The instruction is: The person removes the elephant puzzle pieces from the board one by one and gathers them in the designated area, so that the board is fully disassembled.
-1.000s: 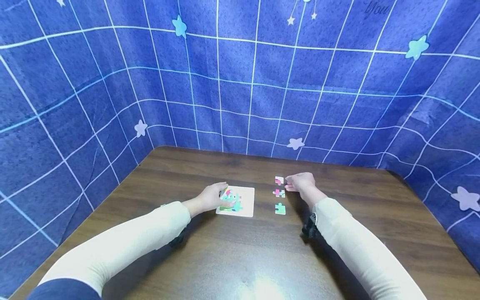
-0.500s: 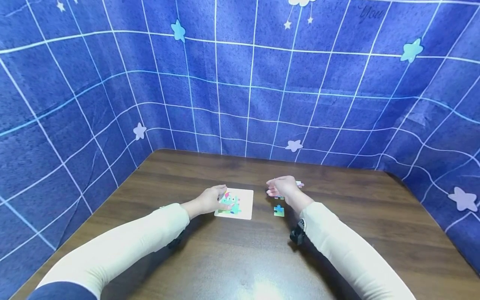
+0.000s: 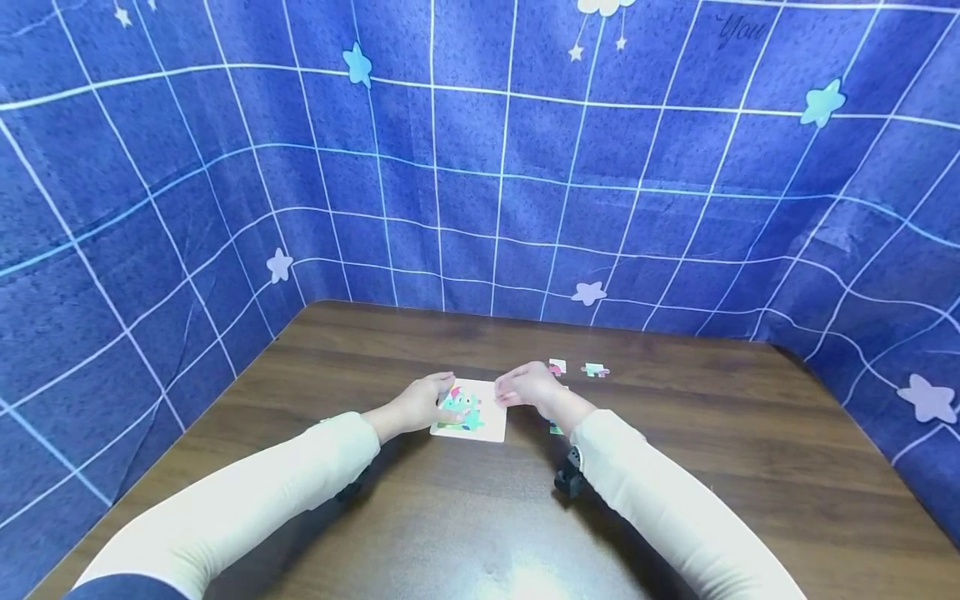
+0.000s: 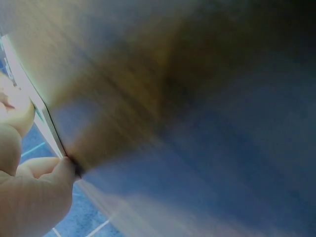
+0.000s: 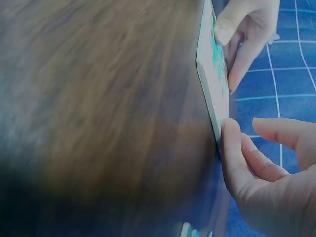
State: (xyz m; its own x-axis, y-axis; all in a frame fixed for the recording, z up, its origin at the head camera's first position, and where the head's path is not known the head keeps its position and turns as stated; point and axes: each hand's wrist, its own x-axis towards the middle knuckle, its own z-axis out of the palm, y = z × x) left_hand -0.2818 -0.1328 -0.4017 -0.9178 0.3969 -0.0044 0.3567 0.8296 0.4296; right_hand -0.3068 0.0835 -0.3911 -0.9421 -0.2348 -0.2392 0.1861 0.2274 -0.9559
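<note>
A flat square puzzle board (image 3: 491, 429) with a white border and a green cartoon animal lies on the table. My left hand (image 3: 415, 404) grips its left side, the thumb over the picture and fingers at the far edge. In the right wrist view, the left hand (image 5: 247, 37) shows at the board (image 5: 212, 84). My right hand (image 3: 528, 386) is at the board's right edge. Its fingertips (image 5: 231, 128) touch the board's corner, with the thumb held apart and nothing pinched. In the left wrist view, the left hand (image 4: 42, 190) is at the board's edge.
Loose puzzle pieces lie right of the board: a pink and white piece (image 3: 557, 367), another piece (image 3: 595, 370) farther right, and a green piece (image 3: 556, 429) partly hidden by the right forearm. A blue gridded curtain (image 3: 480, 167) rises behind the wooden table (image 3: 450, 517).
My right hand has moved left from beside the loose pieces to the board's right edge. The far-right piece, earlier behind the hand, now shows. My left hand stays at the board.
</note>
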